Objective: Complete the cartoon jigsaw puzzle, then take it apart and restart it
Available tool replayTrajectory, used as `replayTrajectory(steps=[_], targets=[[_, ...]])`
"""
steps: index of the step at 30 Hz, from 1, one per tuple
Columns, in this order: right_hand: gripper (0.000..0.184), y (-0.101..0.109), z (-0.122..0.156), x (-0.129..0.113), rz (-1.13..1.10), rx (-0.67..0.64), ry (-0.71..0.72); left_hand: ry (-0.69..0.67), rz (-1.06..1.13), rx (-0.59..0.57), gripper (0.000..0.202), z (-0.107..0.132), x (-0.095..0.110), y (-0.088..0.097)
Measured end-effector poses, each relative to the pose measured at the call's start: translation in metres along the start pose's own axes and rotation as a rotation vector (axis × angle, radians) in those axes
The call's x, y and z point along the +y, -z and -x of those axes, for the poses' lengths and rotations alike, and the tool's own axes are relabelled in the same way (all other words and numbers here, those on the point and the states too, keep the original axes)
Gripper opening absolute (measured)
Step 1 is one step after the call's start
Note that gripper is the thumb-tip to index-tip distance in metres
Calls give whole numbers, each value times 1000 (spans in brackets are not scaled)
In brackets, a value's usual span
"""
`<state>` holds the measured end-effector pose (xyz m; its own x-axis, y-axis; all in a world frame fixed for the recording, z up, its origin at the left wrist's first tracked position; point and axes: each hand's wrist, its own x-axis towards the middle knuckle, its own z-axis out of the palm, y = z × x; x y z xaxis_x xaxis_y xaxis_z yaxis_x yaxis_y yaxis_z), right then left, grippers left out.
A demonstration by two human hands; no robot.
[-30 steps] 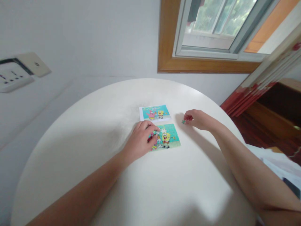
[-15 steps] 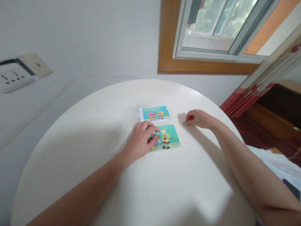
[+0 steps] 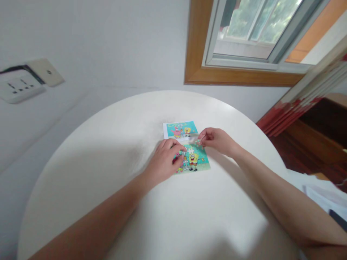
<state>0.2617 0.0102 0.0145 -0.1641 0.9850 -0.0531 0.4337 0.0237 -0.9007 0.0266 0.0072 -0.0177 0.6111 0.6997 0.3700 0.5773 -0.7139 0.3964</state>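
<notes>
A jigsaw puzzle (image 3: 200, 165) with a cartoon picture lies on the white round table. A white gap in the shape of a piece shows near its upper middle. My left hand (image 3: 166, 159) rests over the puzzle's left side, its fingers bent and apart, hiding part of the picture. Between the thumb and fingertips of my right hand (image 3: 215, 141) is a small green puzzle piece (image 3: 197, 143), held just above the puzzle's upper right edge. Behind the puzzle lies a picture card (image 3: 182, 130) with the same cartoon figures.
The white table (image 3: 108, 151) curves round on all visible sides. Against the far wall is a wood-framed window (image 3: 238, 76). A power socket (image 3: 21, 86) is on the left wall. At the right are a red and white curtain (image 3: 279, 113) and some papers (image 3: 320, 195).
My right hand has moved left with the puzzle piece, from the bare table beside the puzzle to over its upper right edge. My left hand stays on the puzzle.
</notes>
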Motion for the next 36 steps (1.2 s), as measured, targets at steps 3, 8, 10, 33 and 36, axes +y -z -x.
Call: replayTrajectory(steps=[3, 8, 10, 33, 36], targets=[[10, -15, 1, 1, 123, 32, 52, 7, -2, 0, 23, 0, 1, 1], [13, -27, 1, 7, 166, 47, 59, 10, -12, -5, 22, 1, 2, 1], [14, -30, 0, 11, 178, 39, 65, 13, -13, -5, 23, 1, 2, 1], [9, -29, 1, 10, 419, 100, 195, -1, -18, -13, 23, 0, 0, 0], [9, -27, 1, 10, 454, 109, 208, 1, -19, -11, 22, 0, 0, 0]])
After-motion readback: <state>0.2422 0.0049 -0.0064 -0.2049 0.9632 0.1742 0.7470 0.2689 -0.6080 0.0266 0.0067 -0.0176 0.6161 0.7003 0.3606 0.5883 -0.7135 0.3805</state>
